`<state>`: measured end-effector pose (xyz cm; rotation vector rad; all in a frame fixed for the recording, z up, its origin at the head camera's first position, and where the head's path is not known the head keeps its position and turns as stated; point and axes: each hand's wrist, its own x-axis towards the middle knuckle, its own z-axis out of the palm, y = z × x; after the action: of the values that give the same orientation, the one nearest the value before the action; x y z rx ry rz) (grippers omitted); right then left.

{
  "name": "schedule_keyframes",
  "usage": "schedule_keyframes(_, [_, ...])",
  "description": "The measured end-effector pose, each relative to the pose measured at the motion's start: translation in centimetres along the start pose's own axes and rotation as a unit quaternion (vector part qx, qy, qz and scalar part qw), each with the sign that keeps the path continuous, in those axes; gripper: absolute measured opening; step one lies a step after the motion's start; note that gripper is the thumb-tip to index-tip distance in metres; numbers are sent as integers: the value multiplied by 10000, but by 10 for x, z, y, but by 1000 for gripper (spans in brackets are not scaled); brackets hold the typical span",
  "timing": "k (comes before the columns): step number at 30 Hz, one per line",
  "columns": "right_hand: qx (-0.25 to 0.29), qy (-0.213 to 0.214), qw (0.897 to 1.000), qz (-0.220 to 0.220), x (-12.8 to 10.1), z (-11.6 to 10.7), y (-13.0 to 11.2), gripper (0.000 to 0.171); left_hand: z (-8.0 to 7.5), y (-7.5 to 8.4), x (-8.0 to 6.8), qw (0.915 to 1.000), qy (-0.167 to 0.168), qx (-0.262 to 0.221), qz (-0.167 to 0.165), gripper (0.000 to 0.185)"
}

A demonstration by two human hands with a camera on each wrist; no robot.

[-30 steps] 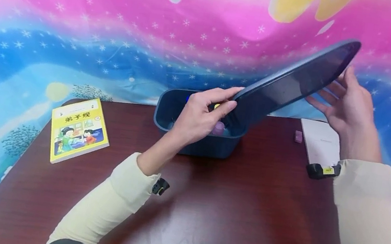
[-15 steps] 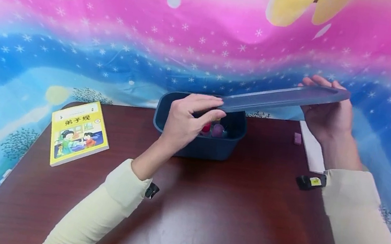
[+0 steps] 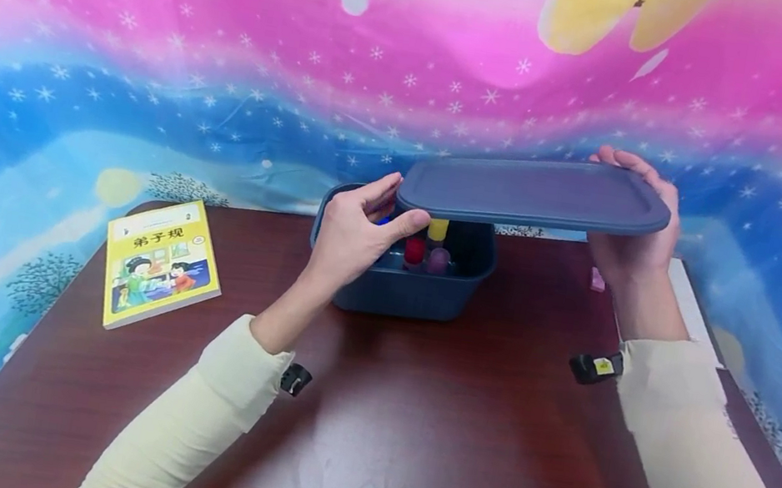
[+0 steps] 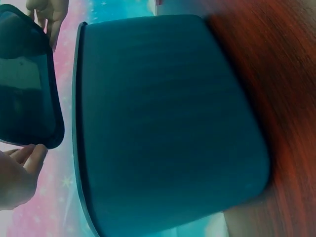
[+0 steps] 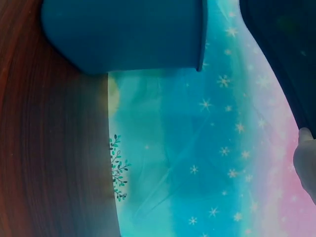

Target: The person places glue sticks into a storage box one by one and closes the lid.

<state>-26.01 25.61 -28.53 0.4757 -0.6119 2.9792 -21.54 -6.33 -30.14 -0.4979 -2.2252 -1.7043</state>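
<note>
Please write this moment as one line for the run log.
left hand: grips lid end | right hand: grips other end | lid: level, above and right of box, not on | box: open, bottles inside

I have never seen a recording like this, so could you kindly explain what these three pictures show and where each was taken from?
No machine here: a person works with two bare hands. The large picture comes from a camera on the head; the two small ones come from cameras on each wrist. The left hand and right hand hold a dark blue lid level above an open blue box containing small coloured bottles. The box stands on a dark wooden table, with a yellow book to its left.
</note>
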Motion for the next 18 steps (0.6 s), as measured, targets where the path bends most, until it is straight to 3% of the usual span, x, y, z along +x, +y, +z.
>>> schedule_keyframes(5, [-157, 115, 9996, -194, -4, 5, 9, 22, -11, -7, -1, 9993, -77, -305, -189, 72])
schedule_keyframes(10, [-1176, 280, 9894, -810, -9, 8, 23, 19, -24, -13, -4, 9991, -70, -393, -117, 74])
schedule_keyframes(14, [-2010, 693, 9670, -1402, -10, 8, 32, 22, -34, -17, -8, 9996, -96, -262, -68, 78])
schedule_keyframes(18, [-2888, 882, 9337, -1923, -11, 9, 39, 24, -43, -23, -13, 9997, -104, -190, -113, 72])
